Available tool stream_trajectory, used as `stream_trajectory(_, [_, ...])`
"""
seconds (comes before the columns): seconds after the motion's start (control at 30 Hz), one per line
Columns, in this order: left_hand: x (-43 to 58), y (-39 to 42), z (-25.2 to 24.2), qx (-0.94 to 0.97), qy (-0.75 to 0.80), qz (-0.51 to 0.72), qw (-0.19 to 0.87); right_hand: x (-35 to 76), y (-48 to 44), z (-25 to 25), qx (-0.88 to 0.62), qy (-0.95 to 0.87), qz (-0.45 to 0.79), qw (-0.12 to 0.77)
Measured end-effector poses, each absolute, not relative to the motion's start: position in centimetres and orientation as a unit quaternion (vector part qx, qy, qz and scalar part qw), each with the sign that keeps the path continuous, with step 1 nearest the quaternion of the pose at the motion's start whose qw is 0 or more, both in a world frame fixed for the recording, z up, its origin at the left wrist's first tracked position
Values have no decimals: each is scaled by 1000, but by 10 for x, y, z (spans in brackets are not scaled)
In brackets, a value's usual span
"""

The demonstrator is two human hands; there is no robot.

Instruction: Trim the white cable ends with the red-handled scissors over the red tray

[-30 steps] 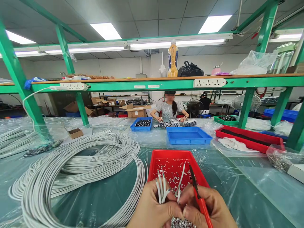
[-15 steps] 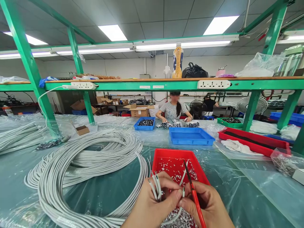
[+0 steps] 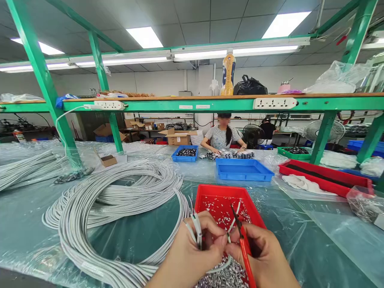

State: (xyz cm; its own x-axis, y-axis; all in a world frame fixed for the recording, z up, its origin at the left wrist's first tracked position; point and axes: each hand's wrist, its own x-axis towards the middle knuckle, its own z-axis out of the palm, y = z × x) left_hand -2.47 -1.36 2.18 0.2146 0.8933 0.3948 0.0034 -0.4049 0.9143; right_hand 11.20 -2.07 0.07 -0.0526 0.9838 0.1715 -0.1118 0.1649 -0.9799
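left hand (image 3: 187, 256) pinching grey cable ends (image 3: 196, 230) | right hand (image 3: 264, 256) gripping red cutters (image 3: 243, 244) | red tray (image 3: 210, 193) lying at 12 o'clock

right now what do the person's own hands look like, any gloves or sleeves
Both hands are bare: the left hand and right hand wear no gloves, and no rings or watch show. No sleeve shows in the picture; the wrists run off the bottom edge.

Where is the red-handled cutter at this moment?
In the head view, the red-handled cutter is low and right of centre, gripped in the right hand, its tip over the red tray beside the left hand holding white wire ends.
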Motion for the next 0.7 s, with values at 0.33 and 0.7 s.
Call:
stream_trajectory(0.33, [-21,-12,22,642,365,533,413,107,-22,-2,-392,-470,511,603])
stream_trajectory(0.7, [-33,-3,22,742,298,415,434,125,-15,-25,-250,-588,541,547])
